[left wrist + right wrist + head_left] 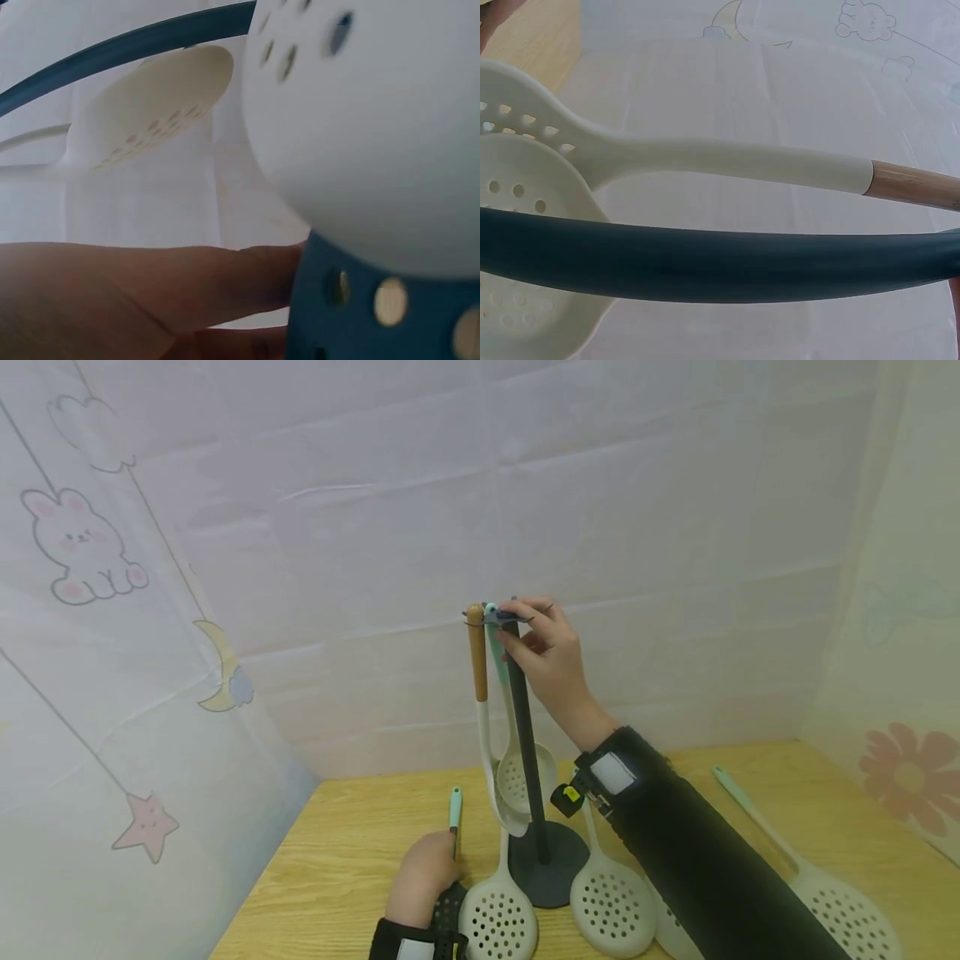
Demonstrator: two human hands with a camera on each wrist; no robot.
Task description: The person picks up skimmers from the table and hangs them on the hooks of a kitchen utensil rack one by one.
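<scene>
The right hand [546, 647] pinched the mint handle top of a hanging skimmer [525, 772] at the hooks of the dark utensil stand [536, 827]. A wooden-handled slotted ladle [487, 743] hung just beside it. The left hand [423, 877] rested on the wooden table [337, 852], fingers curled round a mint-tipped handle [454, 814]. Three more skimmers lay around the stand's base.

1. Setting: a small staged recording booth, not a working kitchen.
2. Enclosure: pale cloth walls [525, 510] printed with a rabbit [78, 547], a moon [221, 672], a star [146, 827] and a flower [907, 777].
3. Work surface: a light wooden tabletop [337, 852].
4. Contents: kitchen skimmers [611, 902] around a dark utensil stand [543, 860].
</scene>
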